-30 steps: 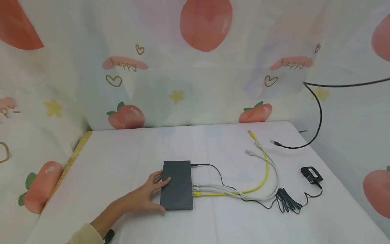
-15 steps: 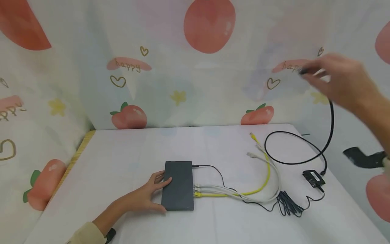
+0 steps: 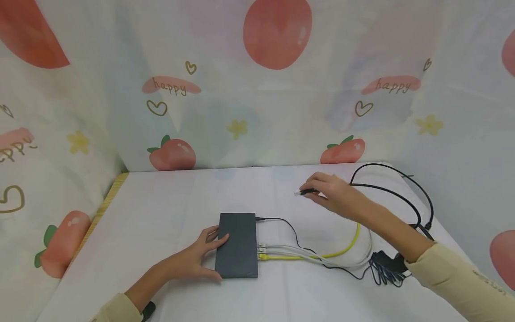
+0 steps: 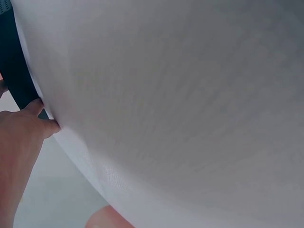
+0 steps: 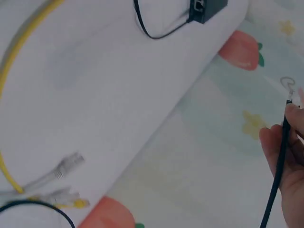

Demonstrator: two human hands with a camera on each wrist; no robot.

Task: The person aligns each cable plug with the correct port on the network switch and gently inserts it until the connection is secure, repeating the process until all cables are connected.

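Note:
My left hand (image 3: pixel 197 257) holds a dark, flat network switch (image 3: pixel 237 246) by its left side. One finger lies over its top, and the thumb reaches the near left corner. White and yellow Ethernet cables (image 3: pixel 289 251) plug into the switch's right side, with a thin black power cord above them. My right hand (image 3: pixel 331 190) pinches a black Ethernet cable just behind its clear plug (image 3: pixel 297 193), raised over the table beyond the switch. In the right wrist view the black cable (image 5: pixel 280 166) runs down past the palm.
The black cable (image 3: pixel 386 164) loops back to the table's right side, where my right forearm covers much of the black device there. A black cord bundle (image 3: pixel 388 273) lies below the sleeve. Loose white (image 5: pixel 69 164) and yellow plugs (image 5: pixel 80 203) show in the right wrist view.
My right hand comes in from the right, and the black cable's plug moves left and down toward the middle. My left hand stays at the network switch.

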